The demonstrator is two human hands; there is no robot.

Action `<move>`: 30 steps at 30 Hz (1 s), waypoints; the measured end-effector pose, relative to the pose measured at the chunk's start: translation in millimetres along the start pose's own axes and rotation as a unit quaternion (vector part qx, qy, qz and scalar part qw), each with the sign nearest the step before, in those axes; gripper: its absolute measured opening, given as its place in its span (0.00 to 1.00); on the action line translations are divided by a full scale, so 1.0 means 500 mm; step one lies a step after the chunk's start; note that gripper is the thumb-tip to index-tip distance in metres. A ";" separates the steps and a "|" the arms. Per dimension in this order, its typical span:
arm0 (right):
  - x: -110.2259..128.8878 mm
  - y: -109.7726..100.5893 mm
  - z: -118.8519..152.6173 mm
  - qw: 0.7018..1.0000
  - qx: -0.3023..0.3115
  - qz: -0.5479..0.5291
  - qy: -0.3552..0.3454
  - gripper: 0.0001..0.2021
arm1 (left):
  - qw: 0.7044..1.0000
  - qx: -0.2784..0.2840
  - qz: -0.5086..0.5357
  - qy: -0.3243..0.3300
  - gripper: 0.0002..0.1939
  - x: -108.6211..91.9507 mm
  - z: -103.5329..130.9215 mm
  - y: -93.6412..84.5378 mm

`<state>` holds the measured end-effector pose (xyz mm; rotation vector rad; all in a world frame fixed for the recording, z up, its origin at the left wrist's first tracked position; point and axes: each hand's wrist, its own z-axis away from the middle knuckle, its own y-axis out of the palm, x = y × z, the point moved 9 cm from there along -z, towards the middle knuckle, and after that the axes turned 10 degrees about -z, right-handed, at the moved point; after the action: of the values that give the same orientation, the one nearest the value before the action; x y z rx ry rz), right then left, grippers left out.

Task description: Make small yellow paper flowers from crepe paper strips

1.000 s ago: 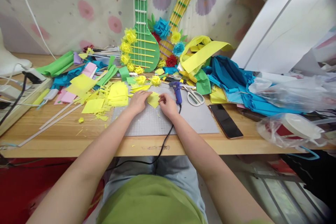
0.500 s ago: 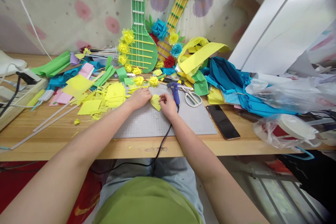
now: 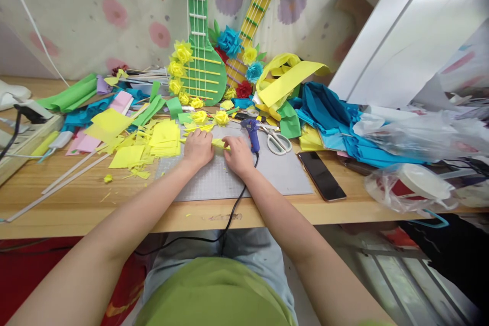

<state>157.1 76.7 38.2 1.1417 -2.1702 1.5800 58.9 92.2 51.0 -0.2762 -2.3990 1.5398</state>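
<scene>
A small piece of yellow crepe paper (image 3: 218, 143) spans the gap between my hands, low over the grey cutting mat (image 3: 202, 183). My left hand (image 3: 198, 151) is closed at its left end, knuckles up. On the other side my right hand (image 3: 238, 155) pinches its right end between thumb and fingers. Part of the paper is hidden by the fingers. Just right of my right hand stands a blue glue gun (image 3: 252, 135), with white-handled scissors (image 3: 278, 143) beside it. Yellow paper flowers (image 3: 220, 118) lie behind my hands.
Stacked yellow paper squares (image 3: 165, 137) and scraps lie to the left. A black cable (image 3: 234, 211) runs over the table edge. The phone (image 3: 322, 175) is at right, near a bagged cup (image 3: 410, 187). A green paper lute (image 3: 204, 74) leans at the back.
My hands have drawn the yellow paper from a tilted, facing position to a flatter, narrower one. My left hand has come slightly lower and turned knuckles up. The view has shifted slightly.
</scene>
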 end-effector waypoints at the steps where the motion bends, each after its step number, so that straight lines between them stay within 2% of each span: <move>1: -0.006 0.000 -0.001 1.000 -0.005 -0.003 0.007 0.16 | 1.000 0.002 -0.006 0.006 0.10 -0.003 0.006 -0.002; 6: -0.034 -0.010 -0.006 0.998 -0.041 -0.052 0.023 0.15 | 0.998 -0.015 0.040 0.038 0.11 0.001 0.033 -0.005; 10: -0.038 -0.014 -0.011 0.996 -0.048 -0.078 0.008 0.13 | 0.995 -0.026 0.093 0.016 0.09 0.031 0.036 0.007; 13: -0.036 -0.011 -0.012 0.997 -0.037 -0.069 0.002 0.14 | 0.997 -0.020 0.071 0.014 0.08 0.038 0.035 0.016; 19: -0.037 0.002 -0.005 0.996 -0.022 -0.080 0.013 0.15 | 0.999 -0.017 0.038 0.014 0.10 0.027 0.044 0.012; 24: -0.054 0.017 -0.002 0.994 0.001 -0.093 0.060 0.14 | 0.992 0.010 0.122 -0.021 0.11 0.035 0.054 0.017; 30: -0.085 0.031 -0.004 0.979 0.008 -0.158 0.129 0.13 | 0.967 0.048 0.230 -0.101 0.09 0.065 0.055 0.049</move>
<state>174.7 99.9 3.3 1.1467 -1.7199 1.5105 19.2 88.6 21.9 -0.7332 -2.5244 1.9568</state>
